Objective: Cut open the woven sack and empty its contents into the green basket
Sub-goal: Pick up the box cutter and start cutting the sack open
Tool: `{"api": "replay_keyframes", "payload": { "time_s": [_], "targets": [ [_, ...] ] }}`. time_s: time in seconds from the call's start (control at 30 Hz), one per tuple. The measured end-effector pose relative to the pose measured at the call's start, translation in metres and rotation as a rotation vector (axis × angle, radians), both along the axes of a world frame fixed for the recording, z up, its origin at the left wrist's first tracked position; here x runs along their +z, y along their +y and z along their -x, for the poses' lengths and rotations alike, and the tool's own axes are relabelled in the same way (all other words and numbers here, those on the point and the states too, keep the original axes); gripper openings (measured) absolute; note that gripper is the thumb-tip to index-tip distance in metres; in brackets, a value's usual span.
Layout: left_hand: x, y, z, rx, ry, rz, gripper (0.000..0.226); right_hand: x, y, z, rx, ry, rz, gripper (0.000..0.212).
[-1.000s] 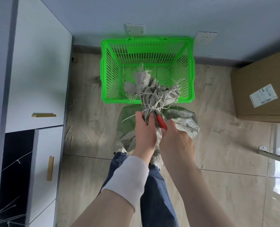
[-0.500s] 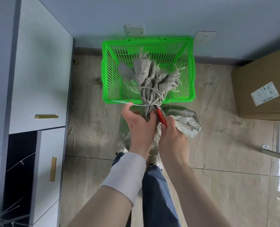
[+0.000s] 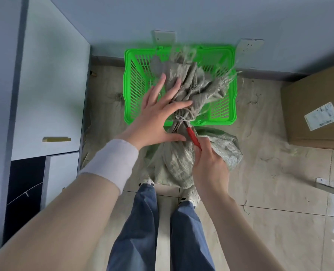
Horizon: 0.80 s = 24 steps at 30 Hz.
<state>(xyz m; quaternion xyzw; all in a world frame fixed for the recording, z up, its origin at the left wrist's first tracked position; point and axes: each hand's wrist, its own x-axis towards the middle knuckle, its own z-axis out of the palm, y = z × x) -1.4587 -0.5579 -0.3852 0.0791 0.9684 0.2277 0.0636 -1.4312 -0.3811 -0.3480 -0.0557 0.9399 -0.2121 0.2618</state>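
A grey-green woven sack (image 3: 183,163) stands on the floor between my feet. Its gathered neck, tied with pale string (image 3: 182,119), fans out over the green basket (image 3: 231,106) behind it. My left hand (image 3: 158,116) is spread flat, fingers apart, against the left side of the bunched neck. My right hand (image 3: 209,165) grips a red-handled cutter (image 3: 193,135) whose tip points up into the tied knot; the blade is hidden in the fabric.
A white cabinet (image 3: 51,98) with gold handles lines the left. A cardboard box (image 3: 316,112) with a label sits at the right. Frayed sack fibres litter the tiled floor. Two wall sockets sit behind the basket.
My left hand let go of the sack's neck and opened flat, moving up and forward. The neck has tilted further over the basket. The right hand stays on the cutter.
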Motion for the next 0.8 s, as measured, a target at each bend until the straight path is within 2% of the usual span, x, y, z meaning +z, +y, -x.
{"api": "replay_keyframes", "payload": {
  "time_s": [0.1,0.2,0.27,0.37,0.47,0.67,0.8],
  "targets": [
    [-0.006,0.005,0.001,0.196,-0.234,-0.201,0.085,-0.001,0.001,0.006,0.018,-0.031,-0.021,0.028],
    [-0.013,0.017,-0.007,0.423,-0.492,-0.423,0.081,-0.001,0.002,0.009,0.022,-0.008,-0.024,0.029],
    [-0.017,0.025,-0.014,0.546,-0.596,-0.572,0.071,-0.002,0.002,0.009,0.016,0.006,-0.024,0.030],
    [-0.015,0.047,-0.022,0.694,-0.564,-0.821,0.026,-0.002,-0.001,0.013,-0.007,-0.005,-0.022,0.029],
    [-0.014,0.072,-0.028,0.750,-0.517,-0.874,0.005,-0.003,-0.004,0.018,-0.072,-0.028,0.012,0.027],
    [-0.016,0.070,-0.027,0.778,-0.442,-0.913,0.005,0.010,-0.003,0.018,-0.039,0.005,0.096,0.025],
    [-0.013,0.077,-0.023,0.787,-0.435,-0.855,0.017,0.013,-0.006,0.028,-0.043,0.006,0.051,0.025]
  ]
}}
